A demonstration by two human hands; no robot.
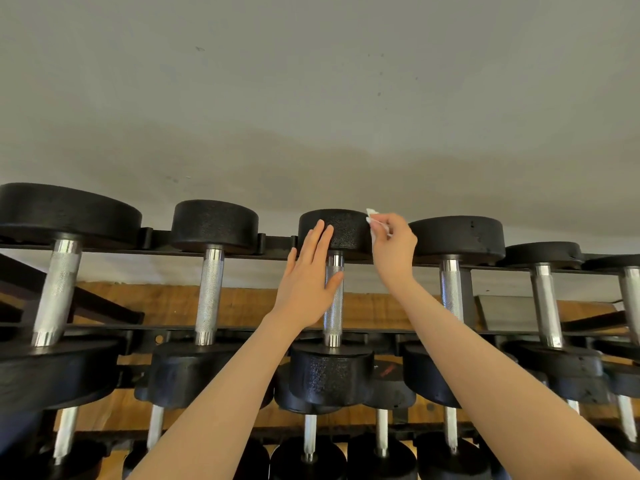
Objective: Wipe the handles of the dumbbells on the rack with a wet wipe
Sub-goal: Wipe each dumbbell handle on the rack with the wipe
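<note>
Right hand [393, 249] pinches the wet wipe [373, 220] at approx. 1 o'clock of the middle dumbbell's handle [334, 303], left hand [308, 278] flat w/ straight fingers on it; the small pinched wipe may slip off.

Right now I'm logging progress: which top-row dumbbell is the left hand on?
The third dumbbell from the left. The left hand lies flat against its handle and far head; the right hand pinches the wipe beside it. No hand touches the others.
</note>
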